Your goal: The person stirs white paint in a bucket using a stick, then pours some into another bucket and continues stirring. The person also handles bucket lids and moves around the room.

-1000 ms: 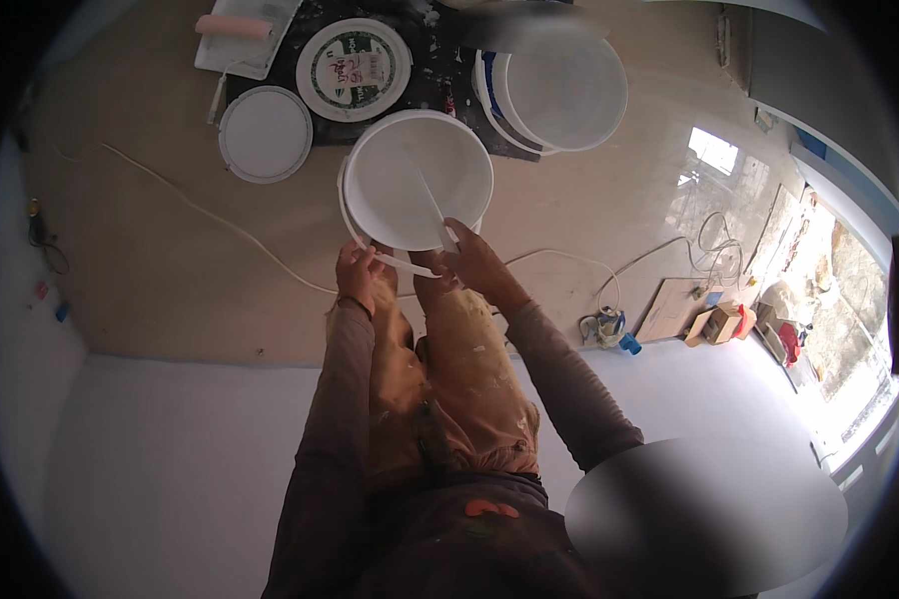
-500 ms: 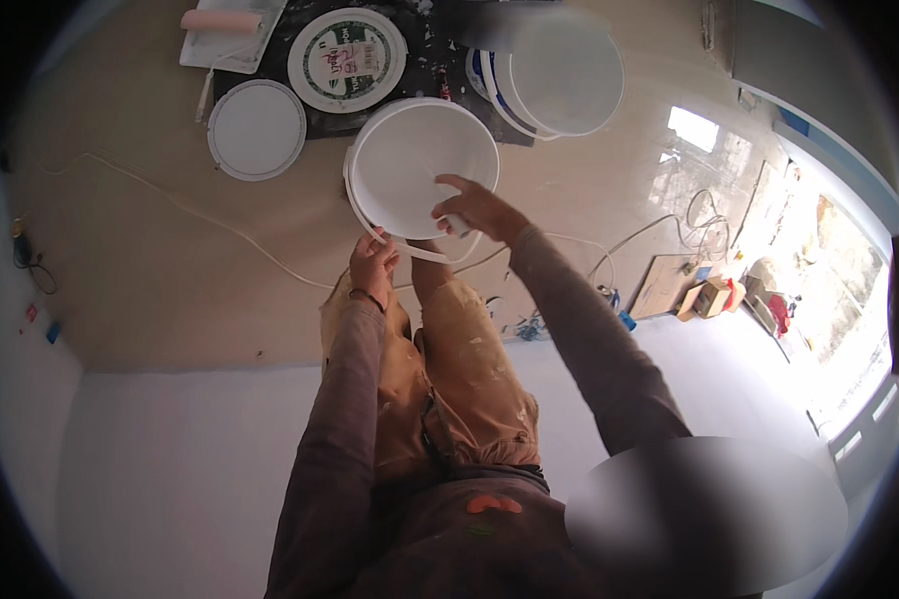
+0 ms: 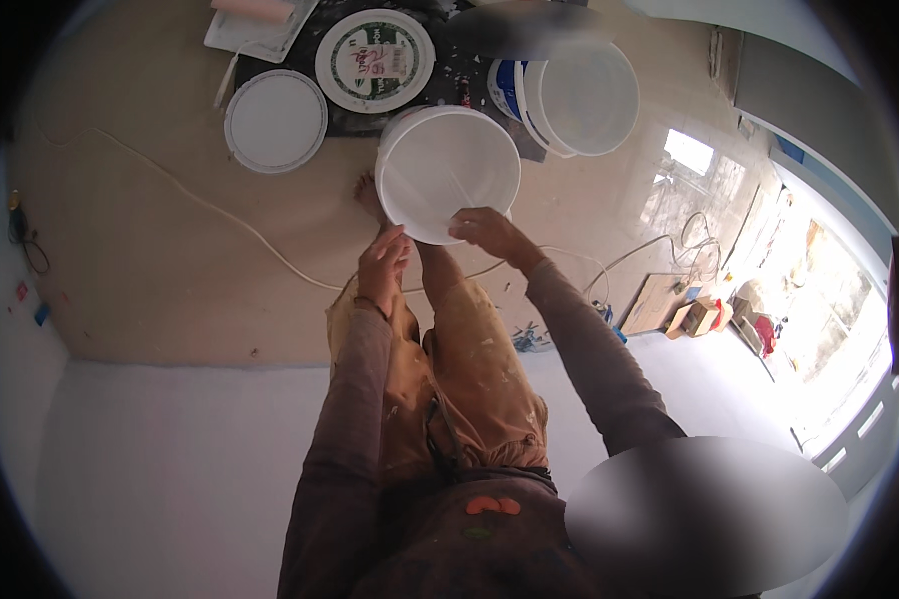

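Note:
A white plastic bucket (image 3: 440, 160) is tilted so that its mouth faces me, just past my feet. Inside it shows white, with a faint pale streak that I cannot make out. My right hand (image 3: 491, 236) is closed over the near right part of the rim, its fingertips curled inward. At the near left of the rim my left hand (image 3: 382, 262) has bent fingers against the bucket; part of its grip is hidden. The bucket's handle is mostly out of sight now.
Past the bucket lie a round tub with a printed lid (image 3: 375, 60), a white round lid (image 3: 276, 121) and a paint tray (image 3: 260, 30) with a pink roller. A translucent bucket (image 3: 584, 98) stands at the right. A pale cable (image 3: 210, 215) crosses the floor; cardboard boxes (image 3: 702, 315) lie far right.
My right hand has gone from the handle's grip to the bucket's rim. The handle no longer hangs across the front. In the picture, the bucket and surroundings have shifted right.

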A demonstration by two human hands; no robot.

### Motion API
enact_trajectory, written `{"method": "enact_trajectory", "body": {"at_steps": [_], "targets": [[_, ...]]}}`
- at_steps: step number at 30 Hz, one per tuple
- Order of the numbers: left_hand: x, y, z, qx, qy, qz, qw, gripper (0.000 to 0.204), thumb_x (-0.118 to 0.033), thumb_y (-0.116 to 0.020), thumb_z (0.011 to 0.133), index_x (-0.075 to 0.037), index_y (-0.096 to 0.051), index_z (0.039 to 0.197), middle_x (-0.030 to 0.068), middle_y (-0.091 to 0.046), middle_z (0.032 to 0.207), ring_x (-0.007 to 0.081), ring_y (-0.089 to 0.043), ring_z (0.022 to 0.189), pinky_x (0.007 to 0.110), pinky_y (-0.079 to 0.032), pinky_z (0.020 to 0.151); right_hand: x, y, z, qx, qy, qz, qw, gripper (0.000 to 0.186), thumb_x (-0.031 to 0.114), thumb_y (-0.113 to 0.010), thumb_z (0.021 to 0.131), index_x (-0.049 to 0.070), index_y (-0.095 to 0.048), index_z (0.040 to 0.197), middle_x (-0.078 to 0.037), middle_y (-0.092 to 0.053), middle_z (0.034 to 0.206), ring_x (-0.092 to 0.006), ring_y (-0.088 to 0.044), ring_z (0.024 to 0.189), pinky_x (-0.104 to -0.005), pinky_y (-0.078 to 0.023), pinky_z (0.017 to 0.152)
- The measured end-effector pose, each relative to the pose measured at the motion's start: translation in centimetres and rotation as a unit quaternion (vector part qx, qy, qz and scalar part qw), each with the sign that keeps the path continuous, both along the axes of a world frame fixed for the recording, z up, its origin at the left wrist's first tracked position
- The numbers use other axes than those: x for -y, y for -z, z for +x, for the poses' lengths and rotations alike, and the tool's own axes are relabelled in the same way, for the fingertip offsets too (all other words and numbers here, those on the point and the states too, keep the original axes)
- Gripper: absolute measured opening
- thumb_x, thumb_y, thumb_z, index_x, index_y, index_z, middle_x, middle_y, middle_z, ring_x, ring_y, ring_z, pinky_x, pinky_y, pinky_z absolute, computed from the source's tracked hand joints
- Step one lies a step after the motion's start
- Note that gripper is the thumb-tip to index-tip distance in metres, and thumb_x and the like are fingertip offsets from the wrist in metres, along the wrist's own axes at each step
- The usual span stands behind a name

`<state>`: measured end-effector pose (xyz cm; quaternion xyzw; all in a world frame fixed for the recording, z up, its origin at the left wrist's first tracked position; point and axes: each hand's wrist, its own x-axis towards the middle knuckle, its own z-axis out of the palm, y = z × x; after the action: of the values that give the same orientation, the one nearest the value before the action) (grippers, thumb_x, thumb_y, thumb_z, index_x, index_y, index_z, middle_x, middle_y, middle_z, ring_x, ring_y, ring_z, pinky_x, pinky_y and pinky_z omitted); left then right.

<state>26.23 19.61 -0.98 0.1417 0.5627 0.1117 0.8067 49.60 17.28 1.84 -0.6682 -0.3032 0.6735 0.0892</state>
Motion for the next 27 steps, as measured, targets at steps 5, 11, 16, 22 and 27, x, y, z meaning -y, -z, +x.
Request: {"method": "enact_trajectory", "body": {"at_steps": [5,11,16,22,27], "targets": [[0.2,1.7,-7.9,-0.104,-0.047,-0.009,0.993,0.043,-0.026,-0.056,0.089,-0.008,-0.048,0.127,0.0078,-0.057,0.111,0.0166,-0.055,0.101,0.03,-0.046,0.084,-1.8,-1.9,1.1,-0.014,0.016,0.019,1.0,0.026,0.02,-0.059,0.076,-0.001,-0.062,0.091,-0.014,-0.064,0.085,-0.0225,-0.059,0.081,-0.0343,-0.044,0.077],[-0.4,3.8,-13.4,-0.178,-0.041,0.008,0.983,0.045,-0.031,-0.057,0.087,-0.009,-0.051,0.125,0.0084,-0.057,0.112,0.0178,-0.055,0.1,0.033,-0.045,0.085,-3.1,-5.0,0.0,0.019,0.0,0.054,0.998,0.025,0.016,-0.059,0.074,0.0,-0.061,0.093,-0.014,-0.064,0.088,-0.0253,-0.06,0.086,-0.0357,-0.045,0.078],[-0.3,12.2,-10.6,-0.125,0.135,0.041,0.982,0.045,-0.035,-0.053,0.088,-0.008,-0.053,0.124,0.008,-0.057,0.114,0.0171,-0.055,0.098,0.032,-0.043,0.086,-3.2,-15.3,-0.7,0.07,-0.02,0.015,0.997,0.03,0.013,-0.061,0.076,0.002,-0.058,0.103,-0.014,-0.062,0.093,-0.0254,-0.06,0.085,-0.0342,-0.045,0.079],[-0.8,21.2,0.2,-0.153,0.051,0.018,0.987,0.051,-0.041,-0.046,0.09,-0.003,-0.052,0.123,0.0107,-0.058,0.113,0.0213,-0.056,0.101,0.033,-0.045,0.085,-6.9,-30.9,2.4,0.046,-0.019,-0.226,0.973,0.036,0.021,-0.063,0.081,0.004,-0.055,0.112,-0.013,-0.062,0.09,-0.0207,-0.06,0.084,-0.0338,-0.046,0.077],[-3.2,17.4,4.6,-0.171,-0.046,-0.03,0.984,0.057,-0.046,-0.041,0.091,-0.001,-0.051,0.123,0.013,-0.058,0.113,0.024,-0.057,0.101,0.035,-0.047,0.086,-6.4,-34.9,4.7,0.035,-0.001,-0.211,0.977,0.039,0.028,-0.063,0.084,0.003,-0.054,0.114,-0.014,-0.062,0.089,-0.0213,-0.061,0.079,-0.0352,-0.047,0.073]]}}
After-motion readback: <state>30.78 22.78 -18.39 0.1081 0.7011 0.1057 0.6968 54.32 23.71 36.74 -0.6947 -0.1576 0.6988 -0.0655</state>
